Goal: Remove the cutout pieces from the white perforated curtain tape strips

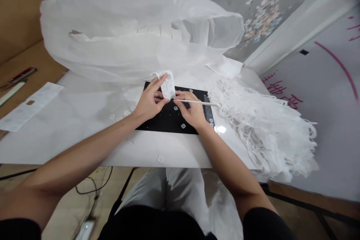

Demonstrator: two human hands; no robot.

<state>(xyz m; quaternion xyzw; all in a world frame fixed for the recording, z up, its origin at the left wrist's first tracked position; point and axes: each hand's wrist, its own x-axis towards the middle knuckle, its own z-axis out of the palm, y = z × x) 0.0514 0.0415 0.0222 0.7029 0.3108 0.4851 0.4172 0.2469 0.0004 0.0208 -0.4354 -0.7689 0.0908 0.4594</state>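
Note:
My left hand (153, 99) is closed on a narrow white strip with faint marks (168, 87), which stands upright and curls over at its top. Close beside it, my right hand (192, 108) pinches a thin white cord-like piece (201, 102); whether it is stiff or soft I cannot tell. The piece runs rightward toward a heap of white looped cords and fabric (264, 127). The fingertips of both hands nearly meet over a black mat (165, 122). Several small whitish squares, such as this one (183, 126), lie on the mat and around it.
A large translucent white bag (112, 18) fills the table's back. On the left lie a white sheet with a cut-out (17, 120) and a red-and-dark tool (24, 75). One small square (160, 159) rests near the front edge. A whiteboard (323, 120) stands at the right.

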